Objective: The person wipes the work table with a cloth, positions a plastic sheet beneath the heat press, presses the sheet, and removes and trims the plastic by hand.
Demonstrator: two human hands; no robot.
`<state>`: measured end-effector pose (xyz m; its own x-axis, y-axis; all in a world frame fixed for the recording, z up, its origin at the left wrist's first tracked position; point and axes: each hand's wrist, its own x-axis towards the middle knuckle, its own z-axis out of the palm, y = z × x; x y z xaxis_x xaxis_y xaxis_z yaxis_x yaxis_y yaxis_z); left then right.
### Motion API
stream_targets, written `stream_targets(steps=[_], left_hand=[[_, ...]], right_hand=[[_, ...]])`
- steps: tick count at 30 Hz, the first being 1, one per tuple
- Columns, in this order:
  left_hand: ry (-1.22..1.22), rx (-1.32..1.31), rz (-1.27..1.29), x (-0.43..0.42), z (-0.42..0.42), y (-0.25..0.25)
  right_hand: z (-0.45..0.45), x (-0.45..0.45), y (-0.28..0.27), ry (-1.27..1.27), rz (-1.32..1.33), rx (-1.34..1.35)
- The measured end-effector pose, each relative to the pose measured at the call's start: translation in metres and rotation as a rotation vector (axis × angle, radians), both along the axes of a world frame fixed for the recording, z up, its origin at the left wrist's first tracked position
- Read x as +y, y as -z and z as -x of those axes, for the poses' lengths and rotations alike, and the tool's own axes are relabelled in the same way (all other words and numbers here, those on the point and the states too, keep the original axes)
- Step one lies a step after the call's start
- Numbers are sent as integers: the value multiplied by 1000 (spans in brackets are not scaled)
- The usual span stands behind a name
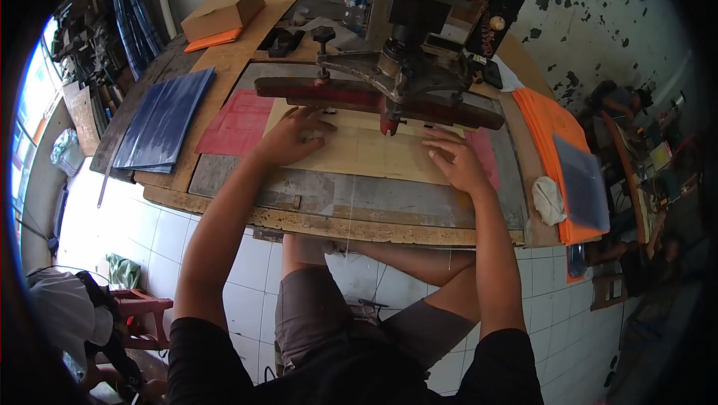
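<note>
Here we have the pale yellow sheet (374,158) lying under the press bar (336,94), our left hand (288,139) and right hand (461,163) at either side, each grip loosely spread, pinching nothing, seemingly to steady it; orange sheets (544,132) sit within reach rightward.

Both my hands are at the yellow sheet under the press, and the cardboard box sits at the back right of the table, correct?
Not quite: in the head view, the cardboard box sits at the back left of the table, not right. Your left hand and right hand are at the yellow sheet under the press.
</note>
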<state>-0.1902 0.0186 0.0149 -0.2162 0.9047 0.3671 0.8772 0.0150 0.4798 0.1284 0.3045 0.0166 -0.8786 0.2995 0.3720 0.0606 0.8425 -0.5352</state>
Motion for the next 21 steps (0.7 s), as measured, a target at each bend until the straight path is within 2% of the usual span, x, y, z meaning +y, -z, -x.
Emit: stream_targets(steps=[7, 10, 13, 16, 19, 21], left_hand=[[-4, -40, -12, -1, 5, 1], [-22, 139, -67, -3, 2, 0], [-72, 172, -27, -4, -6, -5], [-68, 332, -23, 1, -15, -8], [52, 303, -28, 4, -46, -19], [161, 329, -143, 10, -51, -15]], right_hand=[[-2, 7, 2, 23, -33, -6], [-1, 10, 4, 38, -52, 5], [-3, 8, 4, 62, -51, 21], [-4, 5, 2, 84, -49, 50], [-4, -2, -5, 68, -37, 71], [-3, -4, -6, 40, -60, 77]])
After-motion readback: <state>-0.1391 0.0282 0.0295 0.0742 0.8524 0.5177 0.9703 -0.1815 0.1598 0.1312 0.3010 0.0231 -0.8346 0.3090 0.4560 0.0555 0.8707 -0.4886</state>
